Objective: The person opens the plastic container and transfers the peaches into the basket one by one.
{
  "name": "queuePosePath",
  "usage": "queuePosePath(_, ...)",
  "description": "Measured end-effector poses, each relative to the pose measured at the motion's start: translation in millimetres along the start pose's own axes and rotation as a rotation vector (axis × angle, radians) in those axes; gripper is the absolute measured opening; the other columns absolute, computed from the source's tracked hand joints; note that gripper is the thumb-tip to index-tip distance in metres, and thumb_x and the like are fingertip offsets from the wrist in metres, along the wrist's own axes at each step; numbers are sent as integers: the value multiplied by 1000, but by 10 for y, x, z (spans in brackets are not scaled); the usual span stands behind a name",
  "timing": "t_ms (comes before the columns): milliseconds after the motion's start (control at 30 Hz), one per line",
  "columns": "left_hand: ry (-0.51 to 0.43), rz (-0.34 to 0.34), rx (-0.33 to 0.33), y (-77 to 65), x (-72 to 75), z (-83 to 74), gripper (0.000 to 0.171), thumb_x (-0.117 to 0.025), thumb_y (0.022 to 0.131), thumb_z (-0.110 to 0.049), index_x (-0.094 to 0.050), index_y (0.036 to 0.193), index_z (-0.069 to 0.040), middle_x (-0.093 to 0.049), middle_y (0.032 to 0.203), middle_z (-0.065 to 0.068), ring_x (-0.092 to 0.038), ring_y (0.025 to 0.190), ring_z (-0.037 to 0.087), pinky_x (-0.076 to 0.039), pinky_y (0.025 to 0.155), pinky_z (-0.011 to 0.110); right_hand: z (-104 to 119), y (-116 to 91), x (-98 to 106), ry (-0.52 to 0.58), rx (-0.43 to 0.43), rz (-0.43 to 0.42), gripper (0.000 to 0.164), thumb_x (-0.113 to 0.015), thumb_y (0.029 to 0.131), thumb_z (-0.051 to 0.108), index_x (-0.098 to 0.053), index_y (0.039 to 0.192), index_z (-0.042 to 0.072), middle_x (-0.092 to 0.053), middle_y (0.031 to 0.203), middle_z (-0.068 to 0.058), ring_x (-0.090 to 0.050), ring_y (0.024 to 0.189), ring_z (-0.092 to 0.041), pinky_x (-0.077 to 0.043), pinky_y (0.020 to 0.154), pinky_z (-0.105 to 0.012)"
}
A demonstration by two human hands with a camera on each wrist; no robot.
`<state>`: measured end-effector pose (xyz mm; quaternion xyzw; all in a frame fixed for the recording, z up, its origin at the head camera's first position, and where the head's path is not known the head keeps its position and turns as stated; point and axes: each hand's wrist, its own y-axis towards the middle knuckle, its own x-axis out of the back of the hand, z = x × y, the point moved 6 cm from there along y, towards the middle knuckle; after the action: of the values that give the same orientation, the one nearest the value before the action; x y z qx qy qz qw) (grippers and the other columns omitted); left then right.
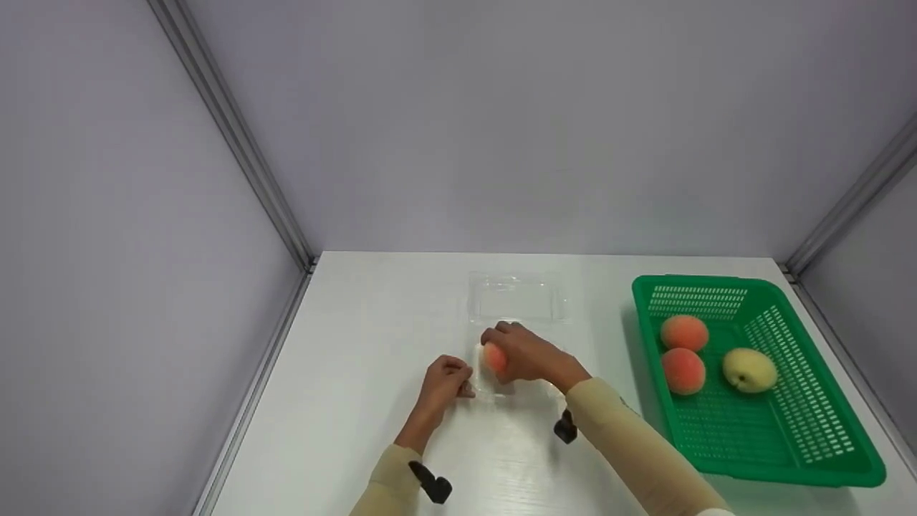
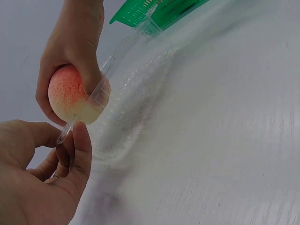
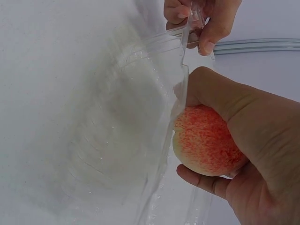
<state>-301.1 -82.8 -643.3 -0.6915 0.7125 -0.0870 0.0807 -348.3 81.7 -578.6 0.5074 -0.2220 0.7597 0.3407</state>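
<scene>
My right hand (image 1: 526,352) grips a red and pale yellow peach (image 3: 206,143) with fingers and thumb curled round it. The peach is at the opening of a clear plastic clamshell box (image 2: 126,103), with part of the right thumb behind the box's clear wall in the left wrist view. On the box's left side, my left hand (image 1: 443,383) pinches the rim between thumb and fingers. The box's lid (image 1: 517,299) lies folded back on the far side, flat on the white table.
To the right stands a green plastic basket (image 1: 795,459) with perforated sides. Inside it lie two peaches (image 1: 684,352) and a yellow pear-like fruit (image 1: 749,370). Grey panels (image 1: 537,129) wall the white table (image 1: 344,358) at the back and sides.
</scene>
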Motion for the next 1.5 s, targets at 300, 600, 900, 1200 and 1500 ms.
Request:
queuePosePath(300, 0, 2, -15, -8, 3, -23, 16, -64, 103, -9, -59, 112, 2, -58, 80, 1, -59, 71, 12, -64, 67, 29, 32, -19, 55, 1, 9, -8, 58, -88, 78, 9, -65, 131, 9, -66, 120, -10, -62, 107, -28, -60, 91, -43)
queuePosePath(600, -11, 17, -16, -6, 1, -3, 17, -63, 104, -10, -59, 114, 3, -58, 79, 1, -58, 69, 11, -63, 66, 27, 58, -16, 94, 0, 1, -1, 56, -88, 77, 9, -65, 129, 12, -65, 117, -8, -60, 106, -27, -57, 88, -40)
queuePosePath(900, -8, 6, 2, -8, -1, -1, 17, -63, 104, -10, -58, 114, 3, -58, 81, 2, -58, 71, 12, -63, 66, 28, 106, -26, 157, 4, -6, 7, 58, -89, 79, 10, -65, 131, 12, -65, 119, -7, -59, 106, -26, -59, 90, -41)
queuePosePath(1200, -12, 10, 1, -26, 7, -23, 19, -63, 103, -10, -59, 115, 3, -59, 82, 3, -58, 71, 12, -64, 68, 30, 136, -49, 192, -28, 17, 1, 60, -92, 78, 12, -65, 131, 12, -66, 121, -7, -61, 107, -25, -61, 93, -41)
queuePosePath(1500, -6, 12, -2, -29, 1, -23, 16, -64, 103, -10, -59, 112, 2, -61, 80, 4, -60, 70, 13, -65, 69, 33, 178, -117, 272, -38, 50, -21, 59, -90, 78, 11, -64, 130, 13, -66, 120, -7, -61, 106, -27, -61, 88, -40)
